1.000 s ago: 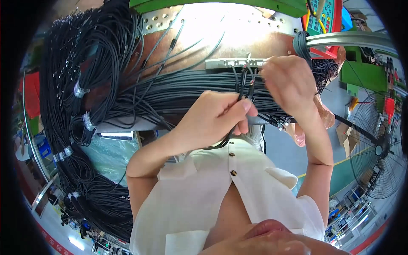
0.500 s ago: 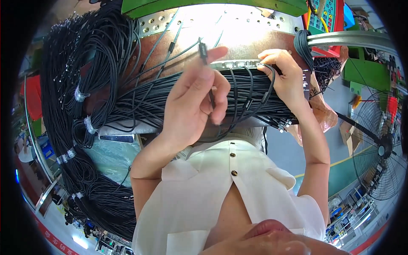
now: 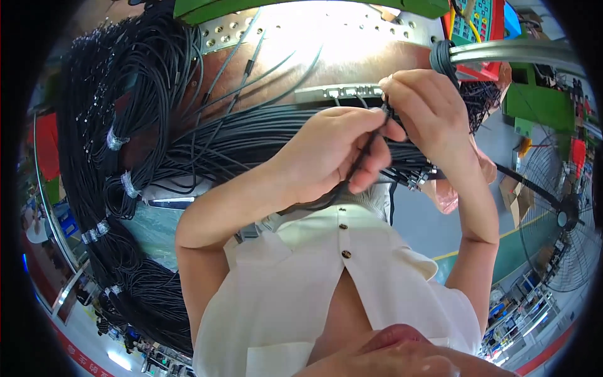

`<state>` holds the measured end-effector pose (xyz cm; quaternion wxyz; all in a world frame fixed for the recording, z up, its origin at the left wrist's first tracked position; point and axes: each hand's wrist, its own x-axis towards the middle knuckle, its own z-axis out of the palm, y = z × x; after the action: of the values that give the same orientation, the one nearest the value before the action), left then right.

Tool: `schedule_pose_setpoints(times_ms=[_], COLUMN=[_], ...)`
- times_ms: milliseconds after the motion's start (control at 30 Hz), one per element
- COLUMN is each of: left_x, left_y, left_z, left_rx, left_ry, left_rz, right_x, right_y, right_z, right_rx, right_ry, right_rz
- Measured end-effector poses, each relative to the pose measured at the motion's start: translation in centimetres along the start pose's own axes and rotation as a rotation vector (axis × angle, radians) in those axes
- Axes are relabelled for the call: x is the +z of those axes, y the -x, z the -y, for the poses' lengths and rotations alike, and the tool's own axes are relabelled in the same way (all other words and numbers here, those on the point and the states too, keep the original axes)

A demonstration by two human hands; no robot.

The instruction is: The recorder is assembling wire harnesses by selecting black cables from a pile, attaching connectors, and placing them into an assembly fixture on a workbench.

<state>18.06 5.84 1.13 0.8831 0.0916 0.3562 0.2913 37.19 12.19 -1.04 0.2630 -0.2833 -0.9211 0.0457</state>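
My left hand (image 3: 333,154) pinches a thin black cable (image 3: 361,160) that runs up to my right hand (image 3: 424,116). The right hand's fingers close on the same cable's end just below a grey metal connector strip (image 3: 336,93) on the brown bench. Both hands meet over a thick layer of black cables (image 3: 239,141) lying across the bench in front of my white shirt.
Bundles of coiled black cable (image 3: 119,151), tied with white bands, hang along the left. A perforated metal plate (image 3: 264,25) lies at the back. A metal rail wrapped with cable (image 3: 502,53) is at upper right, and a floor fan (image 3: 565,220) stands at right.
My left hand came down from its raised position and moved right to meet the right hand. The right hand shifted slightly, now gripping the cable with the left.
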Motion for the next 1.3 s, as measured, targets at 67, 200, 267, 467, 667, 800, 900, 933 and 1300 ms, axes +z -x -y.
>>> schedule_pose_setpoints(times_ms=[67,200,267,467,667,800,900,933,1300], left_x=[0.4,0.1,-0.5,-7.5,-13.5,-7.6,-9.7,-9.7,-8.1], left_y=[0.4,2.8,3.0,2.6,-2.6,-8.9,-9.6,-9.9,-7.5], left_z=[-0.5,-1.6,-1.4,-5.7,-12.9,-11.4,-10.7,-10.6,-11.5], left_rx=[0.004,0.296,0.531,0.828,1.077,0.696,0.847,0.838,0.666], left_ry=[-0.299,-1.035,-1.255,-1.335,-1.369,-0.284,-0.426,-0.566,-0.747], left_rz=[0.121,0.039,-0.156,-0.629,-0.474,0.035,0.15,0.024,-0.056], right_x=[-0.1,1.4,3.5,3.4,3.4,1.8,0.7,1.5,9.5], right_y=[0.0,2.2,3.8,3.7,3.4,2.9,-1.5,-2.9,-12.7], right_z=[-0.5,-1.8,-2.3,-2.8,-2.7,-3.9,-6.2,-7.3,-14.8], right_rx=[-0.052,0.277,0.419,0.41,0.383,0.518,0.32,0.393,0.496], right_ry=[-0.013,-0.269,-0.411,-0.507,-0.43,-0.591,-0.656,-0.658,-0.371], right_rz=[-0.062,-0.091,-0.026,0.007,0.048,0.271,0.405,0.291,-0.216])
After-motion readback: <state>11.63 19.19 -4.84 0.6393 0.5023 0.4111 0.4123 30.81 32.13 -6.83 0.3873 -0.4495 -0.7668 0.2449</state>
